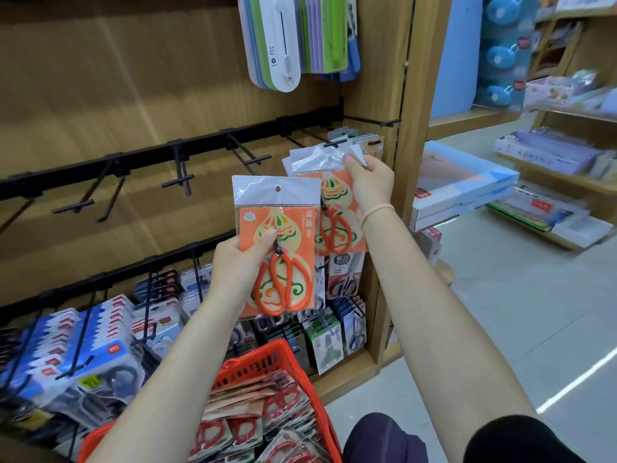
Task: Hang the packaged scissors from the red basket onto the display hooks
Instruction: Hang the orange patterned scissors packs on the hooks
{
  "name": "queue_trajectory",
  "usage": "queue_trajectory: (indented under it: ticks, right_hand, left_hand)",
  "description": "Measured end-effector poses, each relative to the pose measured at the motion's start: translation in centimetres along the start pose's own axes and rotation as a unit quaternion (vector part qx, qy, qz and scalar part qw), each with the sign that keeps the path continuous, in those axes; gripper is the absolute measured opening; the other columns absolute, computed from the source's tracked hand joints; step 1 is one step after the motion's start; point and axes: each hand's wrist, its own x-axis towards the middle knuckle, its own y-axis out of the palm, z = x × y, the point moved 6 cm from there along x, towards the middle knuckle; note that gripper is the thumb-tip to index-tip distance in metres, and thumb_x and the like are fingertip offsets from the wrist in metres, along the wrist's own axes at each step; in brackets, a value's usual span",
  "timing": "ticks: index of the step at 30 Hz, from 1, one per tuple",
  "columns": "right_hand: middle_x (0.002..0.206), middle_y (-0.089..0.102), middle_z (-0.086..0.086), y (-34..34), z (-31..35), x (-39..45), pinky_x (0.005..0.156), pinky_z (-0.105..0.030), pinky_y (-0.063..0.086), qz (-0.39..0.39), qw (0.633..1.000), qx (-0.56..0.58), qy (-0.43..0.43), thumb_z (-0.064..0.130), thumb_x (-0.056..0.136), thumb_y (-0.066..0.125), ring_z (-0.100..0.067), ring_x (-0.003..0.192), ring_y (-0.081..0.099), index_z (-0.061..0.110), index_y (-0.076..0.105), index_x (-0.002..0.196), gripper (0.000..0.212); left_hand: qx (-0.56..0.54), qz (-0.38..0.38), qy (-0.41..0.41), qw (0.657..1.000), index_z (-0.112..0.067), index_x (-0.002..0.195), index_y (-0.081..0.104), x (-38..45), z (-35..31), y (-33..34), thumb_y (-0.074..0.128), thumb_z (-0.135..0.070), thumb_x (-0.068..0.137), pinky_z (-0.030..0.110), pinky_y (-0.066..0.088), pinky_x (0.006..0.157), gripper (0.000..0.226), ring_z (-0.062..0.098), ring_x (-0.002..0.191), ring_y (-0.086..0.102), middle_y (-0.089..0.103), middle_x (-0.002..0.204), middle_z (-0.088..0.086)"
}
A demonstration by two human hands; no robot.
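My left hand (238,262) grips an orange scissors package (283,248) upright in front of the shelf, its hang hole at the top. My right hand (369,180) pinches the clear top flap of a second, identical scissors package (330,212), which hangs at a black display hook (335,143) with other packs behind it. The red basket (267,362) sits low in the middle, holding several more orange scissors packages (267,416).
Bare black hooks (253,158) line the middle rail to the left. Lower hooks carry blue packs (103,332) and other scissors (344,279). White and green packs (293,38) hang above. A wooden shelf post (410,128) stands at the right, with an aisle beyond.
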Motion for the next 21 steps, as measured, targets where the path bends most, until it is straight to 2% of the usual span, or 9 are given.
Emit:
queue_trajectory:
  ticks: [3, 8, 11, 14, 16, 18, 19, 21]
  right_hand:
    - [0.093, 0.076, -0.008, 0.3, 0.0, 0.1, 0.085, -0.043, 0.062, -0.007, 1.0, 0.004, -0.007, 0.025, 0.098, 0.065, -0.023, 0.09, 0.074, 0.027, 0.069, 0.081, 0.017]
    - [0.091, 0.076, -0.01, 0.8, 0.1, 0.4, 0.081, -0.039, 0.063, -0.013, 1.0, 0.003, -0.01, 0.026, 0.097, 0.065, -0.024, 0.087, 0.075, 0.02, 0.071, 0.085, 0.015]
    - [0.09, 0.075, -0.009, 1.1, -0.4, 0.7, 0.078, -0.035, 0.062, -0.013, 1.0, -0.001, -0.001, 0.026, 0.097, 0.066, -0.022, 0.083, 0.074, 0.017, 0.07, 0.086, 0.015]
    - [0.083, 0.069, -0.008, 1.2, -0.8, 1.0, 0.068, -0.031, 0.056, -0.022, 1.0, -0.017, -0.004, 0.025, 0.095, 0.067, -0.016, 0.073, 0.065, 0.012, 0.067, 0.083, 0.018]
    - [0.09, 0.068, -0.001, 0.9, -1.0, 1.1, 0.064, -0.019, 0.049, -0.035, 0.999, -0.021, -0.013, 0.024, 0.093, 0.07, -0.007, 0.075, 0.062, 0.011, 0.067, 0.097, 0.013]
    - [0.106, 0.064, 0.002, 0.0, -1.4, 0.5, 0.06, -0.006, 0.045, -0.07, 0.997, -0.01, -0.023, 0.022, 0.09, 0.075, 0.0, 0.086, 0.06, 0.017, 0.057, 0.111, 0.028]
    - [0.112, 0.06, 0.001, -0.7, -1.3, -0.1, 0.063, -0.004, 0.045, -0.099, 0.994, -0.007, -0.045, 0.021, 0.088, 0.077, -0.001, 0.091, 0.058, 0.02, 0.052, 0.113, 0.035]
    - [0.113, 0.059, -0.004, -1.6, -1.2, -1.2, 0.075, -0.012, 0.046, -0.139, 0.987, -0.015, -0.085, 0.022, 0.088, 0.077, -0.005, 0.093, 0.057, 0.019, 0.052, 0.109, 0.033]
  left_hand:
    - [-0.003, 0.001, -0.005, 1.0, -0.017, 0.096, 0.076, 0.2, 0.2, 0.2, 0.074, -0.033, 0.093, 0.04, 0.062, 0.078, 0.017, 0.021, 0.082, 0.078, 0.08, 0.087, -0.001]
    - [-0.009, 0.014, -0.011, 1.0, -0.016, 0.098, 0.076, 0.4, 0.2, 0.7, 0.073, -0.032, 0.094, 0.033, 0.061, 0.07, 0.017, 0.018, 0.079, 0.078, 0.08, 0.086, -0.004]
    - [-0.011, 0.02, -0.012, 1.0, -0.016, 0.101, 0.076, 0.6, 0.2, 0.8, 0.072, -0.033, 0.095, 0.035, 0.061, 0.072, 0.018, 0.018, 0.081, 0.078, 0.08, 0.089, -0.002]
    - [-0.024, 0.021, -0.013, 0.999, -0.016, 0.102, 0.075, 0.8, 0.0, 1.0, 0.073, -0.033, 0.094, 0.036, 0.062, 0.074, 0.019, 0.019, 0.082, 0.078, 0.08, 0.091, -0.002]
    - [-0.036, 0.023, -0.014, 0.999, -0.017, 0.101, 0.075, 1.0, -0.1, 1.2, 0.074, -0.031, 0.093, 0.035, 0.062, 0.074, 0.017, 0.019, 0.082, 0.078, 0.08, 0.09, -0.003]
    - [-0.054, 0.024, -0.016, 0.998, -0.017, 0.101, 0.076, 1.2, -0.1, 1.5, 0.075, -0.029, 0.093, 0.037, 0.062, 0.077, 0.014, 0.02, 0.084, 0.078, 0.08, 0.093, -0.002]
    - [-0.061, 0.024, -0.018, 0.998, -0.017, 0.1, 0.076, 1.3, 0.0, 1.7, 0.075, -0.028, 0.093, 0.037, 0.062, 0.077, 0.013, 0.021, 0.085, 0.078, 0.08, 0.093, -0.002]
    - [-0.073, 0.024, -0.022, 0.997, -0.017, 0.099, 0.075, 1.4, 0.0, 2.2, 0.075, -0.026, 0.093, 0.035, 0.062, 0.073, 0.011, 0.019, 0.083, 0.078, 0.08, 0.092, -0.002]
